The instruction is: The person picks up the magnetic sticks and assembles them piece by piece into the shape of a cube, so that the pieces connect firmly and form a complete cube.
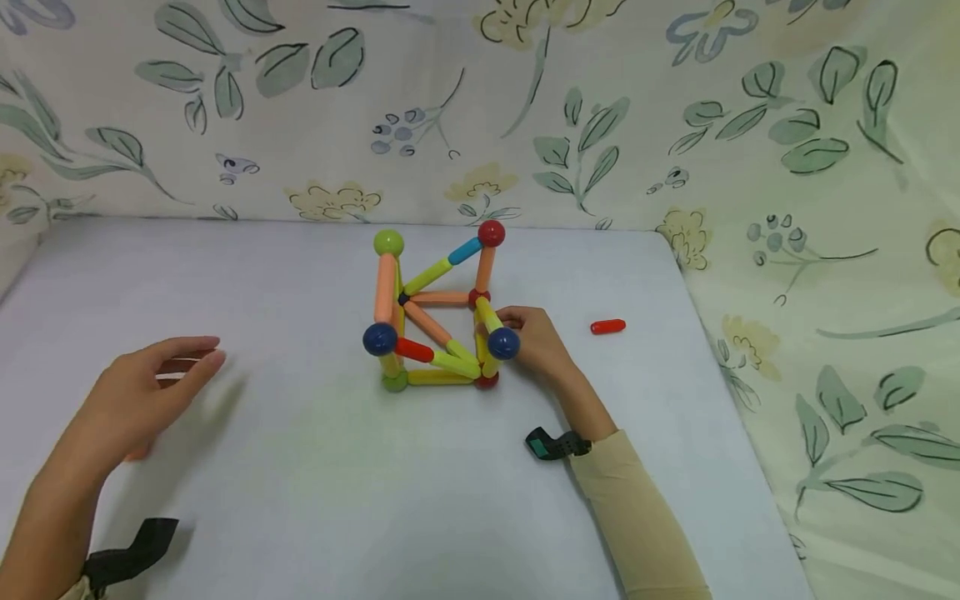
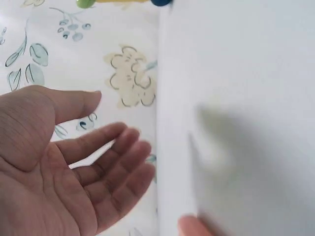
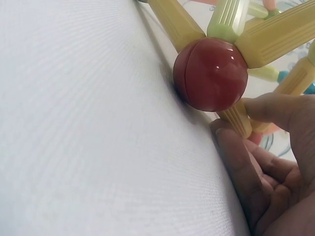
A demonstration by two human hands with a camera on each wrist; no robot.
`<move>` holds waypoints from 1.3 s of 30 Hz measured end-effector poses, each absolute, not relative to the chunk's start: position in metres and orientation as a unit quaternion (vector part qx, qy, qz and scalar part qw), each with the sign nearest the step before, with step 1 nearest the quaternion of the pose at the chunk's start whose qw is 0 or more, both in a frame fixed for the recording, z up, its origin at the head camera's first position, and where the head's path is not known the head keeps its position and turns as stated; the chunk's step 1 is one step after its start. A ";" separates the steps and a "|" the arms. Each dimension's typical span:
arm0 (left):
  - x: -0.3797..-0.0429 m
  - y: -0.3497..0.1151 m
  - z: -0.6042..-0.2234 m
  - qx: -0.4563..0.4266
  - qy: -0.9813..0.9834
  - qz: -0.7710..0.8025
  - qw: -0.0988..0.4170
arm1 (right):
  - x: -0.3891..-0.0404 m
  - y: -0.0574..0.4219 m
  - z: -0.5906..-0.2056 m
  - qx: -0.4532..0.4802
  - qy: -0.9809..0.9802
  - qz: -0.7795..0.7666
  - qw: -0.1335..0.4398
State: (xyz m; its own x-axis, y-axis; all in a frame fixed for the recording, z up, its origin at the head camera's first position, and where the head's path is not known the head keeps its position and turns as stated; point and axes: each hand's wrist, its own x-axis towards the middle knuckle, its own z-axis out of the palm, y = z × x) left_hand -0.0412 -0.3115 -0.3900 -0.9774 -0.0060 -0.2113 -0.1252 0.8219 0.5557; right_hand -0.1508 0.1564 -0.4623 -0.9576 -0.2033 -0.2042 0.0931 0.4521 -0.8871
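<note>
A frame of magnetic rods and balls (image 1: 439,297) stands on the table, with blue, red and green balls at its corners. My right hand (image 1: 531,340) is at its right side. In the right wrist view, thumb and forefinger pinch a yellow magnetic rod (image 3: 236,118) low down, joined to a red ball (image 3: 211,73) close to the tabletop. My left hand (image 1: 142,396) is held over the left part of the table, fingers relaxed and nothing in them. An orange piece (image 1: 138,452), mostly hidden, shows beneath that hand.
A loose red rod (image 1: 608,326) lies right of the frame. The white table (image 1: 315,500) meets a floral cloth (image 1: 450,108) behind and to the right. Black straps (image 1: 558,444) are on both wrists.
</note>
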 end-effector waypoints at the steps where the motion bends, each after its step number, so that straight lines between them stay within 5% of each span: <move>1: -0.036 -0.315 -0.391 -0.039 0.954 0.281 0.094 | -0.151 0.157 -0.462 -0.031 0.840 -0.522 0.143; 12: -0.002 -0.325 -0.406 -0.120 0.983 0.135 0.044 | -0.150 0.157 -0.461 -0.027 0.836 -0.527 0.148; 27: 0.005 -0.327 -0.415 -0.064 0.984 0.168 0.010 | -0.149 0.155 -0.458 -0.025 0.842 -0.519 0.145; 39: 0.011 -0.332 -0.421 -0.133 0.975 0.181 0.005 | -0.150 0.155 -0.459 -0.027 0.840 -0.521 0.148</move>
